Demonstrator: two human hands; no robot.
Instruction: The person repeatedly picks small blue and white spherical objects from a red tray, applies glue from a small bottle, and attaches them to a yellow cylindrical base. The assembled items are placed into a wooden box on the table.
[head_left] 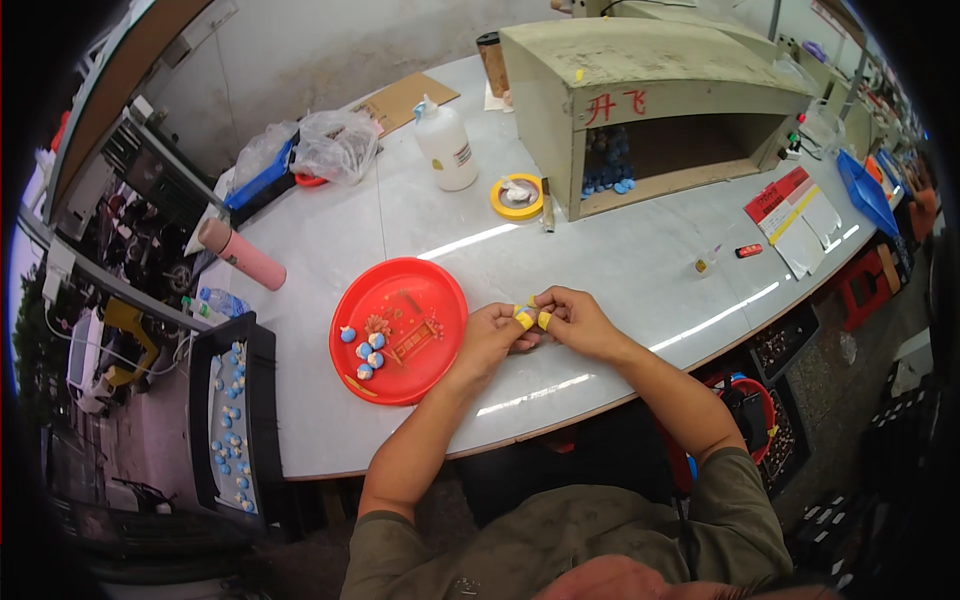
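My left hand (489, 338) and my right hand (583, 325) meet above the white table, just right of a red round tray (425, 283). Yellow wrapping covers some fingertips on both hands. The fingers of both are pinched together; whatever sits between them is too small and too hidden to name. On the tray's left side lie several small blue-and-white round pieces (375, 340), most of them in a cluster. A yellow strip (360, 386) rests near the tray's lower rim.
A beige open-fronted box machine (545, 110) with blue pieces inside stands at the back. Around the table are a white squeeze bottle (449, 155), a yellow tape roll (499, 203), a pink thermos (245, 256) and plastic bags (335, 145). A black crate (203, 400) of blue pieces sits left.
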